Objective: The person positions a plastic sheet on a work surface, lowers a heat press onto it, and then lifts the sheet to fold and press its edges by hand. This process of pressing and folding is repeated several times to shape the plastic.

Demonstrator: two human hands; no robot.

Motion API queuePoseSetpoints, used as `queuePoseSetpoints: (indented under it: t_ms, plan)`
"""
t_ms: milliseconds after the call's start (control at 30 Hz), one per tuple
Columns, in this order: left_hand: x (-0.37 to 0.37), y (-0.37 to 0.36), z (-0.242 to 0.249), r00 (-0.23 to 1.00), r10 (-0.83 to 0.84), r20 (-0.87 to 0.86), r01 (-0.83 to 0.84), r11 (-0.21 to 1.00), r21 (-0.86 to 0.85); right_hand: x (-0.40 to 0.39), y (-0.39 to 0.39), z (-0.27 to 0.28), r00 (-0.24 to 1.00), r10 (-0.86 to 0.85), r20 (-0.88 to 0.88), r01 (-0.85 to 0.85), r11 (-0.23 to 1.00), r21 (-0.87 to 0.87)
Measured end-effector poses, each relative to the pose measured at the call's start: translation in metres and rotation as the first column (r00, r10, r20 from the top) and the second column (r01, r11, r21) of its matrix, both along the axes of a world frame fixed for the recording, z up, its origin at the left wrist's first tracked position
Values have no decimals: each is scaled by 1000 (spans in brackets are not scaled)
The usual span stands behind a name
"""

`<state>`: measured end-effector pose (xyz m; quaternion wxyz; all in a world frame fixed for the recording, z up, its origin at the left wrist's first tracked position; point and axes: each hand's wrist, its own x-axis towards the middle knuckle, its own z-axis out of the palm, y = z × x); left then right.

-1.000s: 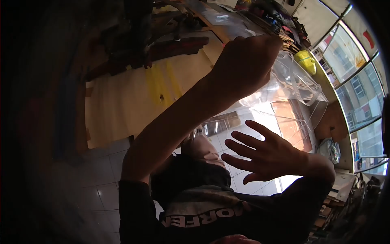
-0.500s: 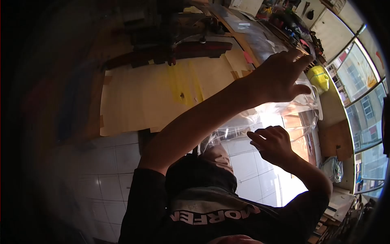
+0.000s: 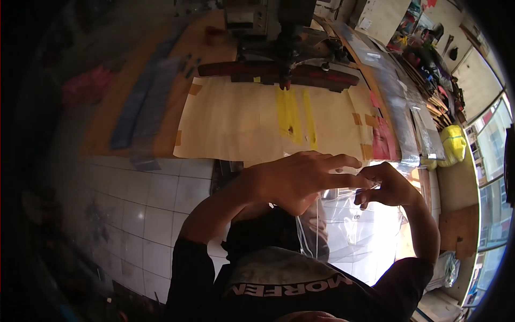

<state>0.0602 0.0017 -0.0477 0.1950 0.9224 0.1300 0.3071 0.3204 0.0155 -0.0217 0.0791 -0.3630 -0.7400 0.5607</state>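
A clear plastic sheet (image 3: 343, 228) hangs in front of my body, below both hands, with light glaring through its right side. My right hand (image 3: 394, 185) has its fingers curled in a pinch at the sheet's upper part. Beside it, my left hand (image 3: 300, 180) reaches across from the left with its fingers stretched out, the fingertips close to the right hand's fingers. Whether the left hand touches the plastic cannot be made out. Just beyond the hands lies a tan board (image 3: 230, 121) with yellow strips (image 3: 289, 112) and brown tape at its edges.
A dark machine with a long reddish bar (image 3: 241, 70) spans the board's far edge. Blue plastic strips (image 3: 145, 102) lie on the left of the table. More plastic sheets (image 3: 397, 102) lie on the right, near a yellow bundle (image 3: 452, 145). Tiled floor (image 3: 161, 214) shows below left.
My left hand has drawn back from the far right toward my body. My right hand has risen beside it, and the plastic now hangs in front of me. The view has shifted.
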Motion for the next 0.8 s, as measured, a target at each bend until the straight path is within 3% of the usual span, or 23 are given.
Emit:
queuePoseSetpoints:
  t_ms: [33,67,200,267,333,400,433,467,533,600,633,667,733,800]
  plan:
    - [-6,4,4,1000,-8,17,10,994,-108,1,8,1,999,16,-29,-17,999,-41]
    - [-7,11,4,1000,-18,16,20,994,-108,3,16,1,998,26,-58,-31,996,-83]
    - [6,23,9,973,86,216,-74,995,-64,-1,44,-1,965,203,-169,-177,972,157]
    - [11,33,12,953,207,220,-232,968,95,1,56,-5,974,200,-106,-186,974,128]
    - [23,41,9,930,266,255,-291,955,63,4,53,-6,977,210,-42,-206,975,86]
    - [32,53,3,878,411,247,-422,906,-7,5,39,4,999,-18,-27,27,915,401]
    - [39,57,1,863,434,259,-447,894,-10,7,24,19,992,-35,-122,74,939,335]
    - [44,59,0,861,438,258,-449,893,-18,12,20,17,968,75,-240,26,920,392]
    - [53,59,2,835,501,227,-511,860,-17,16,1,27,988,152,-21,-92,696,712]
    - [59,58,6,830,514,215,-525,851,-9,8,-28,21,943,-313,113,122,641,757]
    - [61,58,7,854,481,195,-484,874,-40,5,-32,13,897,-442,-3,267,537,800]
    - [62,57,7,877,446,177,-441,895,-72,6,-38,19,840,-541,-54,398,544,738]
    - [51,52,7,886,411,213,-393,911,-122,35,-38,23,844,-529,-88,390,494,777]
    - [32,52,4,901,358,245,-328,932,-158,59,-42,29,760,-550,-346,638,532,557]
